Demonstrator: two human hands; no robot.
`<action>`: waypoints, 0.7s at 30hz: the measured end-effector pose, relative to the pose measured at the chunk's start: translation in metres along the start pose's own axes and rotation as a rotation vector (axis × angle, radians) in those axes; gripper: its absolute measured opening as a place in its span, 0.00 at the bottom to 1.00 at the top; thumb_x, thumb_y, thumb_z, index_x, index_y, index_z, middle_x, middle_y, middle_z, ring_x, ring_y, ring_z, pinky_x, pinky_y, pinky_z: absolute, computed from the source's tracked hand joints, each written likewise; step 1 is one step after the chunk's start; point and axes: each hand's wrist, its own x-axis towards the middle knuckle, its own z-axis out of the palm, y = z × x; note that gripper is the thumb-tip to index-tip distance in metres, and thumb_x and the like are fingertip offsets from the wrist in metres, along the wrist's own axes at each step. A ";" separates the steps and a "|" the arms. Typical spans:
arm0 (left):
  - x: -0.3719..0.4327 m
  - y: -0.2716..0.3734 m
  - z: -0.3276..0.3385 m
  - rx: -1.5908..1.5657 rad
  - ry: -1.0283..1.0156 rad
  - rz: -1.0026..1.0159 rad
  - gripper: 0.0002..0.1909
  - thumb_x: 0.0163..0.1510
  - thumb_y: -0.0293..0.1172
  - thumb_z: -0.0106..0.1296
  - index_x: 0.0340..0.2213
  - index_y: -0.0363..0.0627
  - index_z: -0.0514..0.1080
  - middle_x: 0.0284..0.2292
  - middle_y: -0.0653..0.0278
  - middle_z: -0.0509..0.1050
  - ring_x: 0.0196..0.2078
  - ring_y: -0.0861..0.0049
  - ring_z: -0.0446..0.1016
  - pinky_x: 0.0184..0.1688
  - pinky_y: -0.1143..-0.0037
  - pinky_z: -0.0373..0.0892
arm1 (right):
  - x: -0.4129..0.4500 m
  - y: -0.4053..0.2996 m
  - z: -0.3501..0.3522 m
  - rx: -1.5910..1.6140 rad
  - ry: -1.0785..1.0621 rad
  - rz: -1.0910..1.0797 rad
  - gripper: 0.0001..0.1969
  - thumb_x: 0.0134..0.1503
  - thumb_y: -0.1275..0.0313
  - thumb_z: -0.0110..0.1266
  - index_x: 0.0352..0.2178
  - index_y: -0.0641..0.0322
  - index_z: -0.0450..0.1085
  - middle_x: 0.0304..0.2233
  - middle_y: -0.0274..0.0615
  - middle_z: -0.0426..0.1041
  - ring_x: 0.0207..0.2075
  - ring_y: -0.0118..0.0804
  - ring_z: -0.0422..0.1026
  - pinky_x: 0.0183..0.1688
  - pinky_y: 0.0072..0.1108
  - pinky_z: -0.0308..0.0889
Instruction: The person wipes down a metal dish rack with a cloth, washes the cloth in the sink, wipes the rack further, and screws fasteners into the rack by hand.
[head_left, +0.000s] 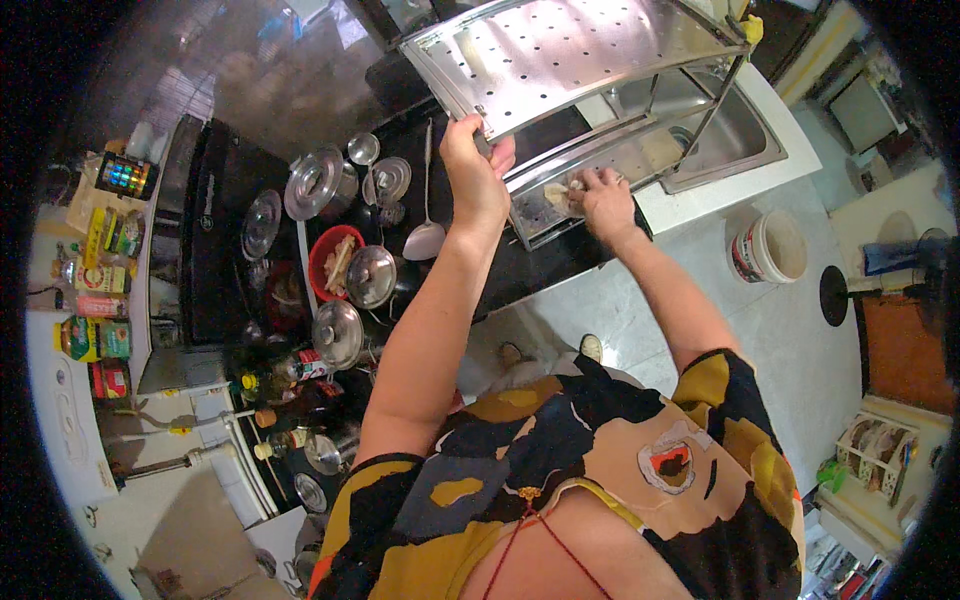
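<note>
A metal rack with a perforated upper shelf (555, 60) stands partly over the counter and the sink. My left hand (476, 161) grips the near left corner of the upper shelf, fingers wrapped around its edge. My right hand (604, 199) is on the rack's lower shelf (536, 214), its fingers pressed on a crumpled pale yellowish cloth (556, 196). Part of that cloth is hidden under the fingers. Another pale flat piece (660, 151) lies farther right on the lower level; its material is unclear.
Left of the rack are a spatula (426, 240), a red bowl with food (315, 262), lidded pots (371, 277) and a ladle (364, 148). The steel sink (739, 154) is at the right. A white bucket (769, 247) stands on the floor. Bottles (270, 444) line the left side.
</note>
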 end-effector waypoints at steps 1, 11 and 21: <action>-0.002 -0.001 0.003 -0.003 0.028 -0.006 0.12 0.54 0.41 0.37 0.27 0.46 0.62 0.18 0.72 0.59 0.15 0.87 0.53 0.15 0.84 0.47 | -0.001 -0.012 -0.006 -0.036 -0.032 0.003 0.16 0.44 0.70 0.56 0.37 0.39 0.76 0.48 0.30 0.65 0.49 0.43 0.62 0.44 0.34 0.65; 0.007 0.015 -0.021 0.203 -0.118 -0.010 0.13 0.54 0.39 0.42 0.30 0.41 0.65 0.24 0.64 0.66 0.23 0.76 0.65 0.28 0.76 0.64 | -0.016 -0.067 0.016 0.247 0.023 -0.107 0.14 0.45 0.69 0.56 0.35 0.40 0.77 0.46 0.30 0.65 0.50 0.42 0.61 0.48 0.36 0.62; 0.077 0.081 0.012 1.710 -0.019 0.744 0.44 0.42 0.58 0.58 0.53 0.39 0.62 0.51 0.47 0.63 0.56 0.55 0.58 0.57 0.62 0.56 | -0.017 -0.065 0.019 0.309 -0.030 -0.060 0.12 0.50 0.68 0.52 0.36 0.42 0.76 0.47 0.31 0.64 0.50 0.44 0.61 0.47 0.38 0.62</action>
